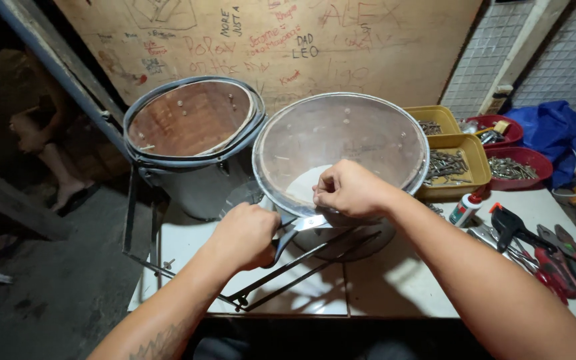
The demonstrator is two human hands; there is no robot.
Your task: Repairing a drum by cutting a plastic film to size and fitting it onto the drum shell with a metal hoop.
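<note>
Round drum shell [341,143], clear skin; both hands at rim.

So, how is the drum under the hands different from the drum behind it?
The near drum has a clear, see-through head; the far drum shows a brown wooden-looking inside within a loose grey hoop. The near drum tilts toward the camera and is touched by the left hand and right hand; the far drum stands untouched. Both are round, with grey shells, on the white table.
</note>
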